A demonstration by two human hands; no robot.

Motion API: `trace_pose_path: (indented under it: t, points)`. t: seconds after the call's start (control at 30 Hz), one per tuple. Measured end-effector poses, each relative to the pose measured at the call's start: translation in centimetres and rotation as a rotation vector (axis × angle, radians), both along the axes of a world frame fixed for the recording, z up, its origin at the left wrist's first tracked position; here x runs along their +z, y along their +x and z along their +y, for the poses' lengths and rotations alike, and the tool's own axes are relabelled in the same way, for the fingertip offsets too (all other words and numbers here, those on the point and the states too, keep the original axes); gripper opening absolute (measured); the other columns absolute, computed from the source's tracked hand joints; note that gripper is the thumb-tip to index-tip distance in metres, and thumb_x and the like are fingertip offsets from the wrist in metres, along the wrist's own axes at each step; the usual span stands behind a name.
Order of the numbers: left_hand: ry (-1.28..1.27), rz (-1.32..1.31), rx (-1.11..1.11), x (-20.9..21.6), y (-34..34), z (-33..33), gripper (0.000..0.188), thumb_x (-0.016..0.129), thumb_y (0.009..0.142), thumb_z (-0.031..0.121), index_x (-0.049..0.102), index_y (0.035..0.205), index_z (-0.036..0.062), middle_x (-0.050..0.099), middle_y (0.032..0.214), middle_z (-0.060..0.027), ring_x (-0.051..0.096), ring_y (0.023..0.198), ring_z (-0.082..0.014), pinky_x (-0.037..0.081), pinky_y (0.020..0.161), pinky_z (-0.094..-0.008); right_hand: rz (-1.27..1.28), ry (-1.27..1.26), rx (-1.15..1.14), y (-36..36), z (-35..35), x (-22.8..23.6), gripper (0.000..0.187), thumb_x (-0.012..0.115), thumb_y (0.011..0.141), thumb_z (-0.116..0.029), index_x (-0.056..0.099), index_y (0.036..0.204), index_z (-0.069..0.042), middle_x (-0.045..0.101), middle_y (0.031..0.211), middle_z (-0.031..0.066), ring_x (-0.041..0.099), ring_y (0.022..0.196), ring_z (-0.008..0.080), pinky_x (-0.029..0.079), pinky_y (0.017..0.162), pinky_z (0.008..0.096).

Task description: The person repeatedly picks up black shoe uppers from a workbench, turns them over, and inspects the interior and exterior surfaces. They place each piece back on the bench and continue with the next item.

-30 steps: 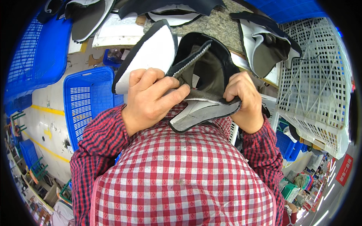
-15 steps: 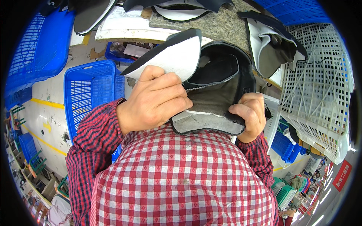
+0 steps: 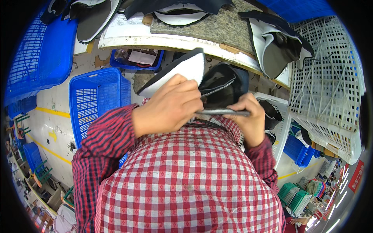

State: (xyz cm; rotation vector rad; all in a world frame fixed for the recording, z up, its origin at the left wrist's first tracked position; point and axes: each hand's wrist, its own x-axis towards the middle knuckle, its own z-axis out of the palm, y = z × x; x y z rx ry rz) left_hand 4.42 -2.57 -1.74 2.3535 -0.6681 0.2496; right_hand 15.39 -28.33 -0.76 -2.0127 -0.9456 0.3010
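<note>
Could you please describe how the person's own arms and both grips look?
The left sleeve and right sleeve are long, wrinkled, and checked in red and a dark tone. The left grip and right grip are bare human hands, without gloves; blur hides finer details.

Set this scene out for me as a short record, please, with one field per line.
Left grip: closed on the black-and-white piece, below its raised white panel
Right grip: pinching the piece's near edge, seen almost edge-on
Held piece: in front of the checked apron; contact with it unclear
Workbench: bears a grey slab and other dark pieces with white lining
Left side: blue basket
Right side: white lattice crate
</note>
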Motion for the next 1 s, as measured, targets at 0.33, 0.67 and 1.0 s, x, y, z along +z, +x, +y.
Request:
trace_pose_path:
  t: [0.33,0.67,1.0]
  points:
    - [-0.132,0.165,0.101,-0.4,3.3,-3.5,0.062,0.082,0.077,0.003,0.058,0.135,0.0062,0.065,0.097,-0.0079,0.06,0.103,-0.0317,0.046,0.094,-0.0427,-0.655,-0.337,0.3,0.9,1.1,1.6,0.011,0.068,0.08,-0.016,0.071,0.09,-0.014,0.065,0.075,0.0009,0.07,0.073,0.0191,0.053,0.065,0.0335]
    - [0.067,0.119,0.178,2.4,7.5,0.8,0.023,0.08,0.082,0.012,0.07,0.1,0.0007,0.067,0.089,-0.0154,0.068,0.082,-0.032,0.054,0.073,-0.0391,-0.705,-0.382,0.214,1.6,4.8,0.5,0.015,0.067,0.084,-0.013,0.072,0.098,-0.013,0.066,0.073,0.0045,0.07,0.065,0.0251,0.055,0.058,0.0374]
    - [-0.341,0.221,0.399,-2.3,2.4,-1.7,0.023,0.072,0.092,0.007,0.069,0.112,-0.0044,0.07,0.099,-0.0202,0.067,0.095,-0.0409,0.054,0.083,-0.046,-0.487,-0.357,0.38,3.2,3.0,-0.2,0.027,0.081,0.079,-0.019,0.074,0.104,-0.01,0.073,0.083,0.0083,0.072,0.077,0.0275,0.056,0.067,0.0395]
